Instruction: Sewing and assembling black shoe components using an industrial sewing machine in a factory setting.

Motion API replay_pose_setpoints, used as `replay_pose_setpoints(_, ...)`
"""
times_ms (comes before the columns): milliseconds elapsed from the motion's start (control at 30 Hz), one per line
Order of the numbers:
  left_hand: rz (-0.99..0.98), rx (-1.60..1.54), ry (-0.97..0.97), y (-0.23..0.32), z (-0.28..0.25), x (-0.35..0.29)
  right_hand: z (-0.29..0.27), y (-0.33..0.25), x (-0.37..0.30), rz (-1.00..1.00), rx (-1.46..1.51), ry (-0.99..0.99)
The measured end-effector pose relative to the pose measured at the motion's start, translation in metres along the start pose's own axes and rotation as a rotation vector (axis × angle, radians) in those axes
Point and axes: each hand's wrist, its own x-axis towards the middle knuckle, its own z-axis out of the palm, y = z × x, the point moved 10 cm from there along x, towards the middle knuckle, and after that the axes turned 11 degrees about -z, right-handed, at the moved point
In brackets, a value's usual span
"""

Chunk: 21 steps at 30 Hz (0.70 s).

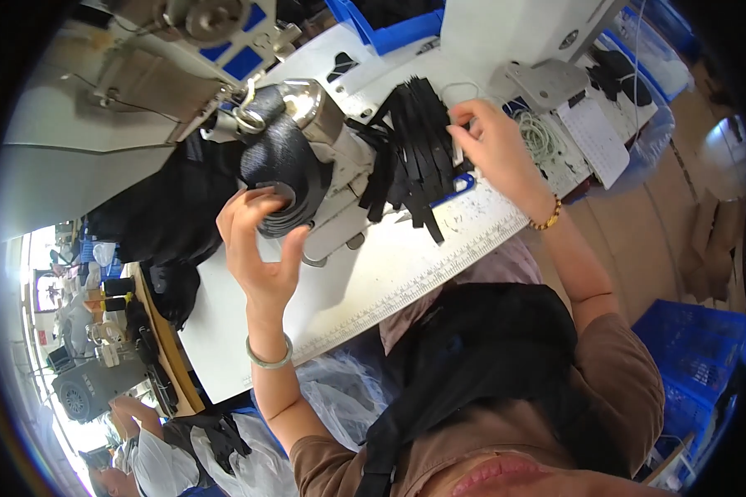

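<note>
The left grip (pixel 261 255) is spread wide, thumb standing well away from the curled fingers, whose tips touch the lower end of a shiny black piece (pixel 280 153). The right grip (pixel 504 153) is half closed, thumb and forefinger near each other, just beside a bundle of black strips (pixel 423 137); whether it pinches anything, I cannot tell.

The black piece sits over the end of the sewing machine (pixel 317 112), above the white desk (pixel 240 335). It is rounded, with a glossy, textured face and ridged, layered folds around an opening at its lower end. The strips are long, narrow and flat, fanned at their ends.

A ruler scale (pixel 413 284) is printed along the desk's near edge; a white panel (pixel 595 142) carries fine rows of marks, too small to read.
</note>
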Motion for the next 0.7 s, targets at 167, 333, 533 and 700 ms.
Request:
replay_pose_setpoints(167,0.061,0.502,0.114,0.008,0.005,-0.009,0.0,0.028,-0.022,0.11,-0.172,-0.136)
replay_pose_setpoints(333,0.206,0.455,0.362,0.025,-0.002,-0.039,0.001,0.028,-0.021,0.232,-0.003,-0.104)
replay_pose_setpoints(533,0.325,0.115,-0.054,0.074,0.065,-0.029,0.014,-0.026,-0.027,0.399,0.6,-0.269)
replay_pose_setpoints(700,0.287,-0.131,0.023,0.071,0.061,-0.008,0.032,-0.078,-0.031,0.397,0.9,-0.394)
